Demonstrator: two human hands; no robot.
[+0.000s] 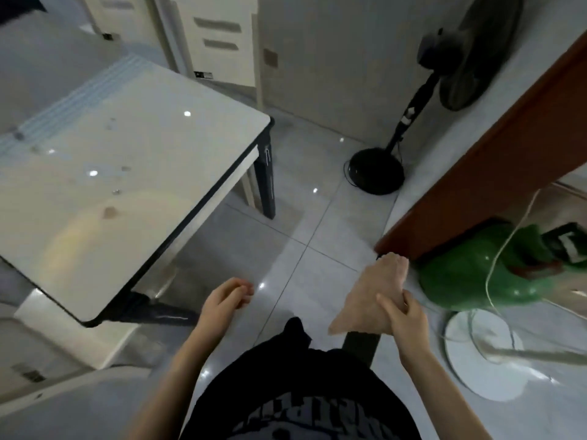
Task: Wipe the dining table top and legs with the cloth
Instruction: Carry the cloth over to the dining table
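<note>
The dining table fills the left of the head view, with a glossy pale top, a dark rim and dark legs. Smudges and small spots mark its top. My right hand grips a beige cloth in mid-air, to the right of the table and clear of it. My left hand hangs over the floor near the table's front corner, fingers loosely curled, holding nothing.
A black standing fan stands by the far wall. A brown door frame runs along the right. A green fan with a white base and cords lies on the floor at right. Pale chairs stand behind the table.
</note>
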